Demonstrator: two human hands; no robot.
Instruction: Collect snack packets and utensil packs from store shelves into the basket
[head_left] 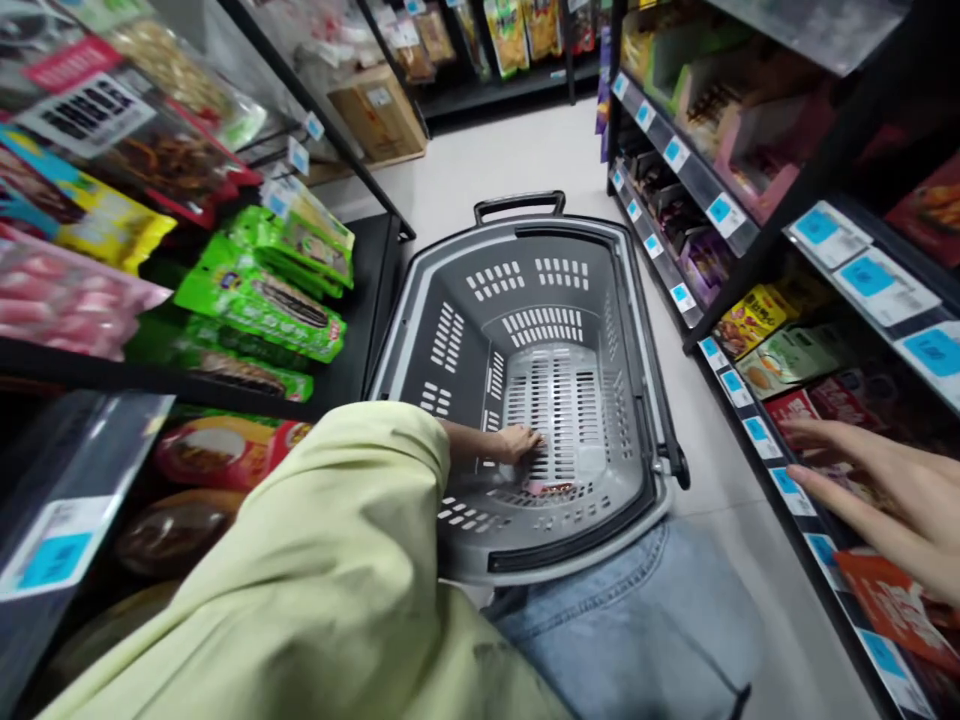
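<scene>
A grey plastic shopping basket with slotted walls stands on the floor in front of my legs. My left hand, at the end of a pale yellow-green sleeve, reaches down inside it. Its fingers are bent together low over the slotted bottom; a small dark patch shows at the fingertips, too small to name. A small pink and brown packet lies on the basket's bottom just nearer to me. At the right edge, my right hand is open, fingers stretched out beside the lower shelf, with nothing seen in it.
Left, a rack holds green snack packets and other bags. Right, shelves with blue and white price tags hold boxed and bagged snacks. A cardboard box stands at the far end. The aisle floor is pale tile.
</scene>
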